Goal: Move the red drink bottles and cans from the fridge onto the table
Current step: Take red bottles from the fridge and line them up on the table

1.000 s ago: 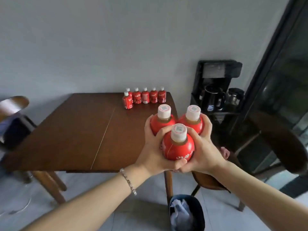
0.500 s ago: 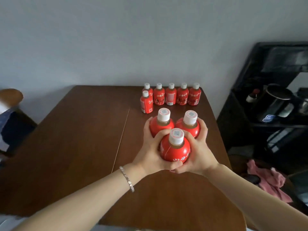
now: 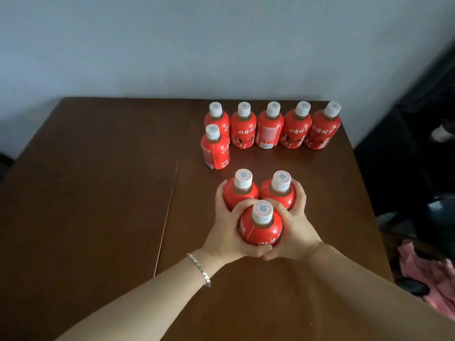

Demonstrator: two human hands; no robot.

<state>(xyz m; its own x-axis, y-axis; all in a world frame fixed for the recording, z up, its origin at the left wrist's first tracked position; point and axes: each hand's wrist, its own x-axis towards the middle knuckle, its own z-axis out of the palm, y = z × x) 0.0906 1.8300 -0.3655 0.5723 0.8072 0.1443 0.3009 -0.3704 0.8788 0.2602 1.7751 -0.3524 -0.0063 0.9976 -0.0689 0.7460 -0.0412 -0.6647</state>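
1. While both hands clasp them from either side, three red bottles (image 3: pixel 261 230) with white caps stand bunched in a triangle over the near-right part of the brown bench (image 3: pixel 98 193); whether their bases touch it cannot be told.
2. The left hand (image 3: pixel 226 232) curls its fingers (image 3: pixel 220 195) round the far-left bottle of the bunch, with its thumb lying across the nearest one.
3. The right hand (image 3: pixel 295 232) wraps its fingers (image 3: pixel 300 193) round the far-right bottle and also grips the nearest one; the two hands meet below it.
4. A row of five red bottles (image 3: pixel 269 129) stands upright along the bench's far edge, near the wall.
5. A sixth bottle (image 3: pixel 215 151) stands just in front of the row's left end, apart from the held bunch.
6. A silver bracelet (image 3: pixel 199 268) circles the left wrist.
7. A pink cloth (image 3: pixel 423 274) lies to the right, below the bench.
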